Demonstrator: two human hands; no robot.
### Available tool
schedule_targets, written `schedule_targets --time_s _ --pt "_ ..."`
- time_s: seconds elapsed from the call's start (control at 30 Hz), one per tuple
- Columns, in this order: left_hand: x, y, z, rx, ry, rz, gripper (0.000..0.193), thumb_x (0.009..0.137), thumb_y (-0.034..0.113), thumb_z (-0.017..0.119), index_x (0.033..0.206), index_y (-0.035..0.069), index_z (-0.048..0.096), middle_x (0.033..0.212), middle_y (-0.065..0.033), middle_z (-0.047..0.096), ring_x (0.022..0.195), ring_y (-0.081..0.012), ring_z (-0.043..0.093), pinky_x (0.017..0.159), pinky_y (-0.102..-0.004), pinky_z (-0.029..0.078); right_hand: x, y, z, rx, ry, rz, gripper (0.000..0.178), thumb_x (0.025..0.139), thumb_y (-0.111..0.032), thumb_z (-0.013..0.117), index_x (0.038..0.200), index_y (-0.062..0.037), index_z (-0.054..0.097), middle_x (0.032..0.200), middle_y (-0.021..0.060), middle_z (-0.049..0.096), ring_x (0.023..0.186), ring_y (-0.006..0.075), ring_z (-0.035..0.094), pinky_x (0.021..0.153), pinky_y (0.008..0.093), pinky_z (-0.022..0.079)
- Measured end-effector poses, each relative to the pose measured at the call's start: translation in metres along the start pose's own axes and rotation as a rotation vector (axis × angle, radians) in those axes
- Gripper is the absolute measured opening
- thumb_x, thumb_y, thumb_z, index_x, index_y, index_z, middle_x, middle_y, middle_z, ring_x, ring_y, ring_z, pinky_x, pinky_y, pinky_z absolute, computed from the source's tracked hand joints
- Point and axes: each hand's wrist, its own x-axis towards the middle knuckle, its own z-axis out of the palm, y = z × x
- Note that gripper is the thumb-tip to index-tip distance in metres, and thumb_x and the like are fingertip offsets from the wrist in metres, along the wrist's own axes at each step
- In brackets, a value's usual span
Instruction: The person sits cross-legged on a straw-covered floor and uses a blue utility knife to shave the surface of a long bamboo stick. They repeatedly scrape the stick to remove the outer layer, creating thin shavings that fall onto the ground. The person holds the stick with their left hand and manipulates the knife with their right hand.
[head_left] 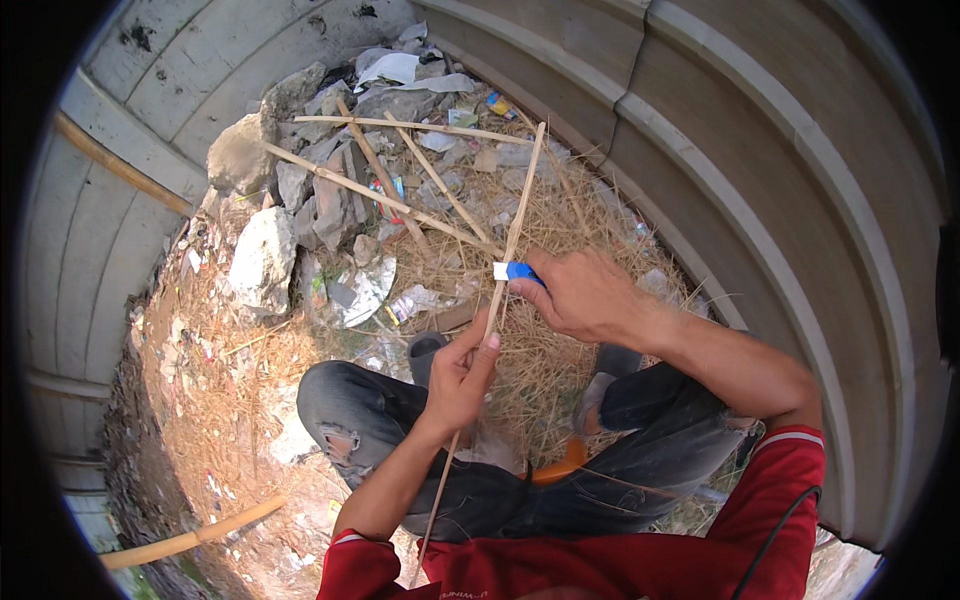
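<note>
My left hand (pixel 462 378) is closed around a long, thin bamboo strip (pixel 524 195). The strip slants from beyond my hands down across my lap. In my right hand (pixel 580 295) is a small blue-handled blade tool (pixel 522 271), gripped between thumb and fingers. Its flat, bright end lies across the strip, just above my left hand. Whether the edge cuts into the strip cannot be made out. Several more bamboo strips lie ahead on the rubble and dry straw, among them a long one (pixel 375 196) and a crosswise one (pixel 415 126).
Pale rocks (pixel 264 262) and broken slabs are piled at the far left. A ribbed metal wall (pixel 760 160) curves close along my right, and a pale panel wall (pixel 150 85) stands at the left. Litter and straw cover the ground. Under my legs is something orange (pixel 560 464).
</note>
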Motion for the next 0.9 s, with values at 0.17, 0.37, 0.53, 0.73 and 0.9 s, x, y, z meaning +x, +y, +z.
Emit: schedule_targets --time_s 0.17,0.37,0.53,0.73,0.9 --pt "0.003 0.004 -0.006 -0.086 0.015 -0.066 0.047 0.106 0.022 0.057 0.148 0.003 0.050 0.067 0.0101 0.040 0.056 0.0001 0.035 0.049 -0.0210 0.026 0.023 0.024 -0.006 -0.056 0.205 -0.163 0.043 0.102 -0.043 0.054 0.095 -0.0017 0.062 0.062 0.0232 0.061 0.063 0.0484 0.062 0.061 0.0577 0.048" --pt "-0.011 -0.012 -0.019 0.033 0.015 -0.061 0.043 0.106 0.020 0.056 0.146 0.004 0.054 0.068 0.0102 0.042 0.058 0.0002 0.035 0.051 -0.0208 0.027 0.030 0.033 -0.012 -0.282 0.129 -0.024 0.049 0.103 -0.043 0.050 0.097 0.0028 0.066 0.074 0.0239 0.069 0.075 0.0454 0.069 0.067 0.0571 0.053" --pt "-0.019 -0.022 -0.015 -0.058 -0.058 -0.097 0.042 0.106 0.019 0.055 0.145 0.003 0.054 0.069 0.0100 0.042 0.058 0.0003 0.035 0.052 -0.0204 0.026 0.048 0.098 -0.080 0.008 0.500 0.183 0.050 0.104 -0.044 0.049 0.089 0.0008 0.066 0.062 0.0247 0.060 0.064 0.0475 0.062 0.063 0.0544 0.049" --pt "-0.004 -0.004 -0.012 -0.171 -0.062 -0.061 0.043 0.108 0.019 0.050 0.146 0.000 0.049 0.062 0.0091 0.035 0.047 -0.0011 0.029 0.046 -0.0219 0.023 0.003 -0.002 -0.009 -0.024 0.040 -0.061 0.046 0.100 -0.042 0.055 0.090 0.0013 0.066 0.068 0.0248 0.065 0.069 0.0479 0.066 0.068 0.0566 0.051" --pt "-0.005 -0.006 -0.014 -0.208 -0.070 -0.071 0.044 0.109 0.020 0.049 0.147 -0.001 0.048 0.059 0.0080 0.034 0.045 -0.0025 0.028 0.045 -0.0227 0.024 0.017 0.019 -0.008 -0.172 0.087 -0.127 0.049 0.101 -0.045 0.052 0.092 0.0014 0.068 0.070 0.0252 0.067 0.069 0.0485 0.067 0.066 0.0556 0.054"
